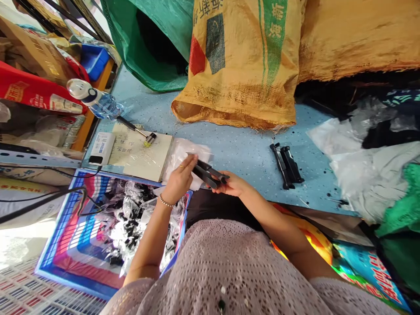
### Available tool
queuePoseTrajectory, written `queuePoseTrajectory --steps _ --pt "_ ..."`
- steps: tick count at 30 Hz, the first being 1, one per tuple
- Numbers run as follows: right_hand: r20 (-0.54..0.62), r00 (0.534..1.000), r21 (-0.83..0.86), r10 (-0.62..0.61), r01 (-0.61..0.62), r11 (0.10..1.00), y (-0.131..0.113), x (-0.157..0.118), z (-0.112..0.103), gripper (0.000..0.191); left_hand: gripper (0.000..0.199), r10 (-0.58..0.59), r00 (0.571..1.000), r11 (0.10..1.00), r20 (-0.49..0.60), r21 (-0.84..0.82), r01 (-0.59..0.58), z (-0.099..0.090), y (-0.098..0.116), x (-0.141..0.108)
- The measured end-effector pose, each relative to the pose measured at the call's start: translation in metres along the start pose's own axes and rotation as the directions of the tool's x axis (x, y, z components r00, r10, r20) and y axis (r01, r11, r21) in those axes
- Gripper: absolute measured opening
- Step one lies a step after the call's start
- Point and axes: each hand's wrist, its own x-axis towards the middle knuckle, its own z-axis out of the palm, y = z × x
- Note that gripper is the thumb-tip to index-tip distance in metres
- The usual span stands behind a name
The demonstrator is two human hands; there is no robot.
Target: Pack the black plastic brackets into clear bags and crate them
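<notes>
We see two hands near the middle of the frame. Between them is one long black thing [207, 173]. The right hand [229, 184] is bent around its lower right end and holds it. The left hand [180, 178] has its fingers close together and nearly straight at the upper left end; we cannot tell how tightly they grip. The black thing slants, its long side running from upper left to lower right. It looks dull and dark, with two long bars side by side.

By the left hand we see thin, clear plastic [173, 154] on the blue surface [239, 146]. Right of the middle, what look like two black pieces [286, 166] lie side by side, pointing mostly up and down. At the left are one tool [131, 126] with a black handle and one bottle [104, 104]. One basket [48, 256] sits at lower left.
</notes>
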Motion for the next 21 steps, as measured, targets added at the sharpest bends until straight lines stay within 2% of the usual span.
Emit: queuePoseTrajectory --steps 2,3,5,6,7,8,9,10,12,14,16,19,21 --pt "-0.075 0.991 -0.056 -0.114 0.109 0.992 -0.001 0.009 0.005 0.023 0.077 0.121 0.991 0.989 0.063 -0.093 -0.115 0.008 0.015 -0.004" --pt "-0.139 0.969 -0.146 -0.207 0.187 0.972 -0.001 0.011 0.008 0.018 0.080 0.172 0.982 0.977 0.081 -0.144 -0.159 0.013 0.021 -0.006" --pt "-0.241 0.872 -0.432 -0.426 0.297 0.852 0.001 0.011 0.012 0.010 0.082 0.228 0.969 0.955 0.096 -0.219 -0.202 0.023 0.029 -0.009" --pt "-0.253 0.822 -0.571 -0.510 0.299 0.764 0.002 0.009 0.013 0.008 0.081 0.233 0.967 0.950 0.105 -0.237 -0.203 0.027 0.031 -0.009" --pt "-0.239 0.792 -0.672 -0.562 0.282 0.684 0.004 0.007 0.013 0.007 0.078 0.229 0.967 0.950 0.111 -0.244 -0.197 0.031 0.031 -0.009" --pt "-0.208 0.790 -0.727 -0.576 0.270 0.632 0.006 0.004 0.012 0.006 0.074 0.216 0.970 0.952 0.111 -0.243 -0.184 0.033 0.030 -0.008" --pt "-0.165 0.812 -0.736 -0.560 0.277 0.618 0.008 0.001 0.010 0.007 0.067 0.193 0.976 0.957 0.097 -0.240 -0.165 0.034 0.028 -0.008" --pt "-0.118 0.845 -0.706 -0.522 0.298 0.643 0.009 -0.001 0.008 0.011 0.058 0.164 0.984 0.960 0.066 -0.239 -0.144 0.033 0.027 -0.007" --pt "-0.049 0.899 -0.554 -0.436 0.339 0.761 0.006 -0.003 0.003 0.019 0.041 0.094 0.995 0.957 -0.032 -0.272 -0.099 0.025 0.024 -0.007" --pt "-0.066 0.920 -0.359 -0.387 0.340 0.869 0.000 -0.004 -0.001 0.028 0.031 0.026 0.996 0.940 -0.083 -0.338 -0.053 0.009 0.025 -0.009" --pt "-0.122 0.937 -0.245 -0.327 0.291 0.925 -0.008 -0.003 -0.002 0.043 0.031 -0.003 0.998 0.920 -0.059 -0.390 -0.020 -0.008 0.027 -0.012" --pt "-0.151 0.968 -0.254 -0.201 0.158 0.954 -0.020 0.001 0.002 0.070 0.034 -0.009 1.000 0.915 -0.004 -0.404 0.007 -0.027 0.031 -0.018" --pt "-0.185 0.967 -0.267 -0.174 0.121 0.956 -0.025 0.005 0.005 0.078 0.033 -0.025 0.999 0.916 0.020 -0.400 0.031 -0.037 0.032 -0.027"
